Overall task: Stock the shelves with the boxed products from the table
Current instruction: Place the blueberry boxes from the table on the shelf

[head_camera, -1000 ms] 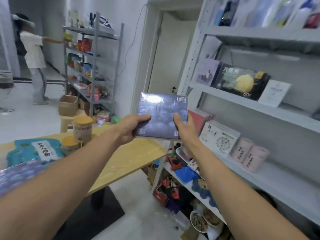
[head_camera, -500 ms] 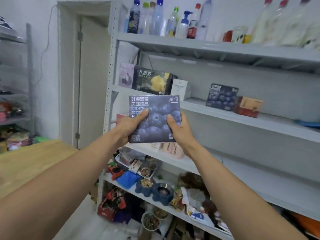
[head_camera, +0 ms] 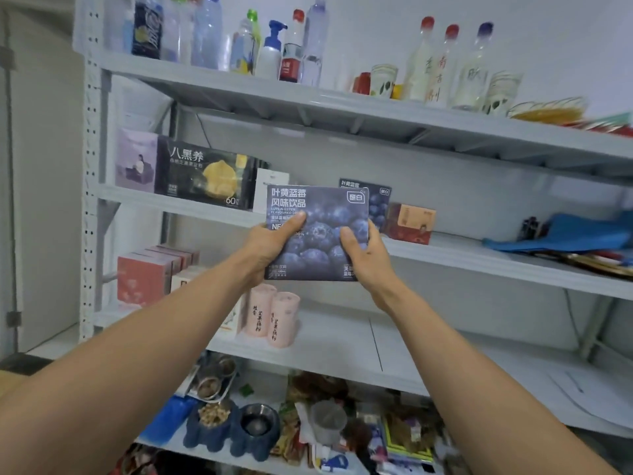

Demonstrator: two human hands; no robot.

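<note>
Spanning the wall, shelf unit (head_camera: pixel 342 108): grey metal, four boards in view, bottles (head_camera: pixel 270 49) along the top one and mixed goods on those below.
Second shelf (head_camera: pixel 479 258): carries a black box (head_camera: pixel 205 176) at the left, then a white card (head_camera: pixel 270 190), a matching box (head_camera: pixel 380 204) and a red box (head_camera: pixel 411 222).
Blueberry box (head_camera: pixel 322 234): dark blue, upright, printed face toward the camera. It is held up in front of the second shelf's edge and covers most of the matching box behind it. Whether it touches the shelf cannot be told.
Left hand (head_camera: pixel 270 248): grips the box's left side, with the thumb laid across the front near mid-height and the fingers hidden behind.
Right hand (head_camera: pixel 368 258): grips the lower right side, with the thumb on the front and the fingers hidden behind the box.
Pink canisters (head_camera: pixel 270 317): two, upright and side by side on the third shelf, just below the held box.
</note>
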